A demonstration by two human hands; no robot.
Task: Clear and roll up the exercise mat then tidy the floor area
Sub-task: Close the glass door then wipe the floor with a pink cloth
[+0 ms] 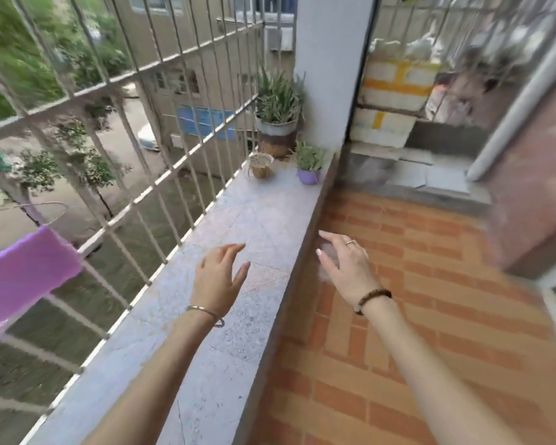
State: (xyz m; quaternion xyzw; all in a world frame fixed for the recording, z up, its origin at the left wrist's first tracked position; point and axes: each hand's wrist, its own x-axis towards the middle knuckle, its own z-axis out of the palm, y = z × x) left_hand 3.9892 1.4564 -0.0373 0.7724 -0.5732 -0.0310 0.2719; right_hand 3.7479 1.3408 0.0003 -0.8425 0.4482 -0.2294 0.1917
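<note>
Fingers (235, 248) of the left hand (219, 277) are spread and relaxed, holding nothing, above the ledge (238, 220). The right hand (347, 264) is likewise loose and empty, over the ledge's inner edge. A pale smear beside its fingertips is too blurred to read.

At the left edge of the frame a purple sheet (23, 274) hangs at the railing (77, 95), cut off by the frame. Whether it is the exercise mat cannot be told.

Upper right, taped white boxes (395, 85) and the clutter around them are blurred.

This is a balcony: the ledge is speckled grey stone, the floor (430, 300) is orange brick-pattern tile, and the railing is pale metal bars. At the ledge's far end, centre top, stand a large planted pot (276, 136), a small tan pot (261, 165) and a purple pot (308, 176), beside a white pillar (331, 59).
</note>
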